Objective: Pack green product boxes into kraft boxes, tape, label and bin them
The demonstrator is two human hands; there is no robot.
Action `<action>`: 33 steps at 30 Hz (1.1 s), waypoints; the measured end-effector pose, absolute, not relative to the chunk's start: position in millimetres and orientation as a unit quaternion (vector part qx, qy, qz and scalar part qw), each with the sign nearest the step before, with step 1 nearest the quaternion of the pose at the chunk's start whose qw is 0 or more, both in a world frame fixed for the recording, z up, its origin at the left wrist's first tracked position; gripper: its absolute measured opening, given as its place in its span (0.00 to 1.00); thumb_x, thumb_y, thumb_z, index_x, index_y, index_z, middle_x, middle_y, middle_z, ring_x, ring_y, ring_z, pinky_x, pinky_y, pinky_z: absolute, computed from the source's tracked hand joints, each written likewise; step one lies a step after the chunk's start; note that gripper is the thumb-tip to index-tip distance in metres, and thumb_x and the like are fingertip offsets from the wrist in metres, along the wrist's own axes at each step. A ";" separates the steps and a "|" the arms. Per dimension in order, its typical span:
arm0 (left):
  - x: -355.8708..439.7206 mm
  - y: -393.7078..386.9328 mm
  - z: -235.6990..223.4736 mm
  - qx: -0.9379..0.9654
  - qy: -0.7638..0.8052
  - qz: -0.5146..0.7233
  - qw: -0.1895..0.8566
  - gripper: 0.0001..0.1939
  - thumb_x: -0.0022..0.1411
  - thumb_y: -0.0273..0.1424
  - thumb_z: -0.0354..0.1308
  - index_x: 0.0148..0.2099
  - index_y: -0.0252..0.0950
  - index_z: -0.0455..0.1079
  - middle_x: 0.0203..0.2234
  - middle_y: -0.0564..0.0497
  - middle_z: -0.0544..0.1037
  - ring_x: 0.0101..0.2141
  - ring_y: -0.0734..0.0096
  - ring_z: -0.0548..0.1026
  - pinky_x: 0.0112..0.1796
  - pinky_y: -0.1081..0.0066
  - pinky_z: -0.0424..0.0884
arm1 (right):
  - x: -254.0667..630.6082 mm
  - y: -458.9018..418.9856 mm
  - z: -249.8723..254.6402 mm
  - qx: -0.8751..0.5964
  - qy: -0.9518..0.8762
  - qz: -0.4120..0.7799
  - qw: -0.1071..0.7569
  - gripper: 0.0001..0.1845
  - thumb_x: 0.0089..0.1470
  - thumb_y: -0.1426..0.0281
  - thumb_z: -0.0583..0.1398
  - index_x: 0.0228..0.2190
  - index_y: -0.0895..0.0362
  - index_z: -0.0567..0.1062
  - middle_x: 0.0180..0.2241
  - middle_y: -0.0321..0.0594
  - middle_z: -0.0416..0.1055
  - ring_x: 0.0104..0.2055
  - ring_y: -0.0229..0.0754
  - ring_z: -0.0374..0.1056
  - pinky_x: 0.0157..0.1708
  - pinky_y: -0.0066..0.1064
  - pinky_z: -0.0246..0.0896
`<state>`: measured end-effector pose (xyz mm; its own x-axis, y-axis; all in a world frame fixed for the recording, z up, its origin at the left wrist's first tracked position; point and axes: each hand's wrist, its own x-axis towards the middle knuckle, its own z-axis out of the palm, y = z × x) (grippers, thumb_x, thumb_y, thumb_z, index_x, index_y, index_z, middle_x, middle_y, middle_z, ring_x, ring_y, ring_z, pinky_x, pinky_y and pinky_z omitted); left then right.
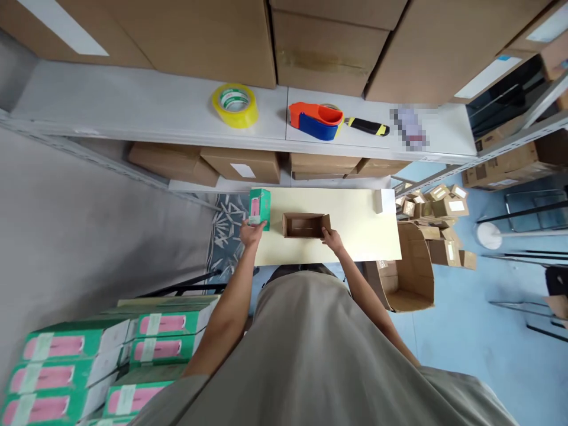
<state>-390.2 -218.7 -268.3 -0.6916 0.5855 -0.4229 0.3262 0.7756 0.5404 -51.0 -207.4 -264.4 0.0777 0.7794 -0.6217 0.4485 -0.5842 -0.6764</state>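
My left hand (251,232) grips the near end of a green product box (265,208) with a pink picture on it, at the left end of the cream tabletop (355,242). To its right, an open brown cardboard box (306,234) sits with its opening facing up, and I see nothing inside it. My right hand (332,238) holds that carton by its right end, the fingers closed on the wall. A gap of bare tabletop separates the two boxes.
Above the table, a grey shelf (155,100) carries yellow tape (235,105), an orange-blue tape dispenser (316,120) and a black-yellow utility knife (367,126). A white box (385,201) stands at the table's right. Green boxes (151,349) are stacked lower left; a large open carton (410,278) is at right.
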 end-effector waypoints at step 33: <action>-143.9 -269.4 -231.0 0.449 0.626 0.291 0.567 0.36 0.72 0.66 0.55 0.58 0.40 0.78 0.50 0.41 0.85 0.54 0.50 0.83 0.55 0.52 0.82 | 120.0 -313.1 -235.0 -0.757 -0.270 0.519 0.290 0.33 0.62 0.35 0.64 0.32 0.52 0.74 0.28 0.39 0.76 0.43 0.57 0.88 0.40 0.36 0.83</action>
<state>-143.9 -269.4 -231.0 0.0461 0.8923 -0.4490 0.2320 0.4277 0.8737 120.0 -313.1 -235.0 0.3151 0.7098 -0.6300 0.1071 -0.6862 -0.7195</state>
